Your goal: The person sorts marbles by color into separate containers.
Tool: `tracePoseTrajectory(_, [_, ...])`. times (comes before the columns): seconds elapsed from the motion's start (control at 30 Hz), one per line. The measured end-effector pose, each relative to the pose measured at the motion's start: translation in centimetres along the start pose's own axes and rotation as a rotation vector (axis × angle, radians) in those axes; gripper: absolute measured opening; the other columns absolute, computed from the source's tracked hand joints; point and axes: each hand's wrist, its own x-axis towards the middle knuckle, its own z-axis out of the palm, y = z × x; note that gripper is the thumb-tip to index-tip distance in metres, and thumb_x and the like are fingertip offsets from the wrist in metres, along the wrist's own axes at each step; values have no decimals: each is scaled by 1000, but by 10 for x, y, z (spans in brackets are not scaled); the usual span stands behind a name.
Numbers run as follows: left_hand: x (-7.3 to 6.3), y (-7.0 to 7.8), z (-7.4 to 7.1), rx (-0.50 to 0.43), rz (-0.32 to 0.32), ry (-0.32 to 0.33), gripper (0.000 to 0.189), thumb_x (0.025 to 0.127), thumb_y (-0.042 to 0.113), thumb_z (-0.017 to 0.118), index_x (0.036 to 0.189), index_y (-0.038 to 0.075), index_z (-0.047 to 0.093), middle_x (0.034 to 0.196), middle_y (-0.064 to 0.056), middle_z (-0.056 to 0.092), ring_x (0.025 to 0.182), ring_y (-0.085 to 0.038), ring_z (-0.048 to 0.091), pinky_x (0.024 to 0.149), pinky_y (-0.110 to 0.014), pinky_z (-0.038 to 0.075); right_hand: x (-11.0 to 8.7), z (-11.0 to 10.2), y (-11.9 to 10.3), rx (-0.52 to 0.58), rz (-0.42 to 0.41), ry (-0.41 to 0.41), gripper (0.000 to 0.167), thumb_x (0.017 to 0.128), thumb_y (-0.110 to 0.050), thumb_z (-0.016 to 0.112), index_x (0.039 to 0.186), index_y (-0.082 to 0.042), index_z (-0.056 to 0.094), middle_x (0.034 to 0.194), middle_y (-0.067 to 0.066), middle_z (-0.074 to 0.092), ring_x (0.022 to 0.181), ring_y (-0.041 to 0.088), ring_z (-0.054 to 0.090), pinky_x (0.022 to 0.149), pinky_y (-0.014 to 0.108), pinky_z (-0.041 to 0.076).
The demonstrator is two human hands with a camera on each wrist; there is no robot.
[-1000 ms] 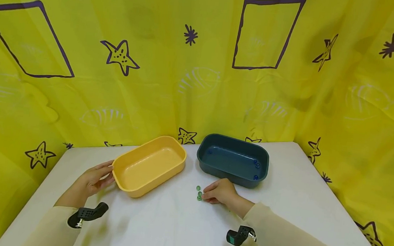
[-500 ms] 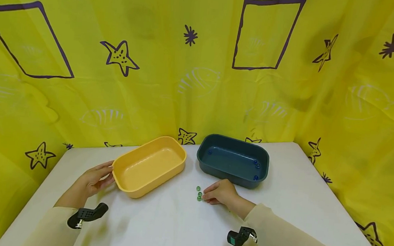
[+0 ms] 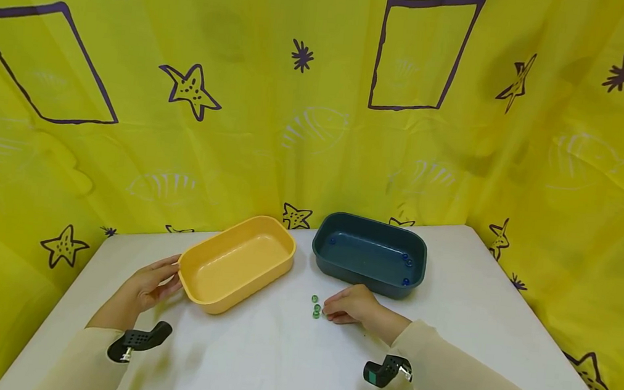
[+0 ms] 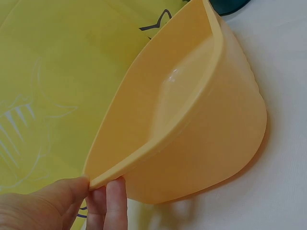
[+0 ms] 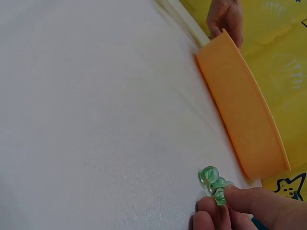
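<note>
My left hand [image 3: 155, 283] holds the near-left rim of a yellow plastic basin [image 4: 206, 134], its thumb and fingertips at the edge. In the right wrist view, a green glass marble [image 5: 219, 196] sits pinched between thumb and fingers of my right hand [image 3: 355, 304]. Just left of those fingertips, three more green marbles [image 3: 316, 307] lie close together on the white cloth. A dark teal basin [image 3: 360, 280] stands behind the right hand, with several blue marbles [image 3: 406, 282] on its floor. Nothing shows inside the yellow basin.
White cloth [image 3: 253, 363] covers the table. A yellow patterned curtain [image 3: 237, 163] hangs close behind both basins and along the sides. Each forearm carries a black wrist mount [image 3: 146, 336].
My right hand has drifted slightly right, away from the three marbles on the cloth. The left hand and both basins look unmoved.
</note>
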Motion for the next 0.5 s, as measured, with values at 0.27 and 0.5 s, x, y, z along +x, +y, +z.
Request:
tracePoseTrajectory(0.27, [1,0,-1,-8,-5,0,63,100,11,57,156,14,28,83,3,63,74,-10,65,78,-24,60,-1,-4,-3,36,29,-52,22,82,4,72,102,14,69,77,11,73,64,11,68,64,27,62])
tracePoseTrajectory(0.5, [2,0,-1,-2,-1,-3,65,100,11,57,156,13,26,82,4,63,74,-9,64,78,-24,60,1,-6,-4,39,66,-55,23,83,2,72,104,13,70,83,14,74,70,15,70,69,30,62])
